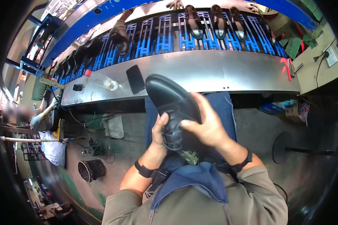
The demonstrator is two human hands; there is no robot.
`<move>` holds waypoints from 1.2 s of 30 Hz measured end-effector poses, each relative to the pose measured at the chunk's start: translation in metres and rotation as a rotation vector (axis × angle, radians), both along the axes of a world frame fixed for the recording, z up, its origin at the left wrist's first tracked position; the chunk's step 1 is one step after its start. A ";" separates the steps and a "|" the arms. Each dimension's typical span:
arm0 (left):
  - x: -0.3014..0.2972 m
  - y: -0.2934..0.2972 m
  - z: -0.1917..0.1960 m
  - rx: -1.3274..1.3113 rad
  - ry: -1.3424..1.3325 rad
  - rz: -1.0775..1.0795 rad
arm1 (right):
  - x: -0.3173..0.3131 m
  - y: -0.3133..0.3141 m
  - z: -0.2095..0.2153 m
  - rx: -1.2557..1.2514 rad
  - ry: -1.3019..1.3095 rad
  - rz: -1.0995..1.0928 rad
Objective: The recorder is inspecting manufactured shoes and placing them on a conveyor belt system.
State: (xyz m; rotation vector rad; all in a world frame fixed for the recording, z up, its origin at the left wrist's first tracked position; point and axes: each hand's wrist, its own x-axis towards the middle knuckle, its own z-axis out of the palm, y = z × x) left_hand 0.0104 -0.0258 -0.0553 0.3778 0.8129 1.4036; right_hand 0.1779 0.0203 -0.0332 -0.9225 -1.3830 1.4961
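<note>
A black leather shoe [168,98] is held up over my lap, its toe toward the metal bench and tilted a little left. My left hand [160,129] is closed round the shoe's left side, with the thumb on the upper near the laces. On the other side my right hand [206,122] grips it, thumb laid across the upper and fingers along the edge. The fingers beneath the shoe are hidden. Below my wrists a blue apron [199,182] covers my front.
A metal bench edge [214,69] runs across ahead, carrying a black phone [135,79] and a clear bottle [108,82]. Beyond it, shoes [218,26] ride on a blue-slatted conveyor [164,37]; another person's hand [174,4] shows there. A black bucket [91,170] stands at lower left.
</note>
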 end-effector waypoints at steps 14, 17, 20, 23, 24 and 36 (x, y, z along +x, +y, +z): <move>0.034 -0.005 -0.032 0.102 0.658 -0.188 | 0.043 0.062 -0.013 0.076 -0.133 0.301; 0.029 0.021 -0.037 0.216 0.670 -0.248 | 0.041 0.066 -0.045 0.023 -0.048 0.250; 0.012 0.065 -0.032 0.277 0.778 -0.293 | 0.038 0.076 -0.058 -0.010 0.044 0.219; 0.010 0.093 -0.036 0.304 0.699 -0.395 | 0.035 0.083 -0.072 0.003 0.065 0.163; 0.009 0.095 -0.047 0.305 0.767 -0.361 | 0.032 0.084 -0.076 -0.007 0.087 0.151; 0.028 0.102 -0.077 0.211 0.884 -0.148 | 0.015 0.092 -0.108 0.040 -0.046 -0.099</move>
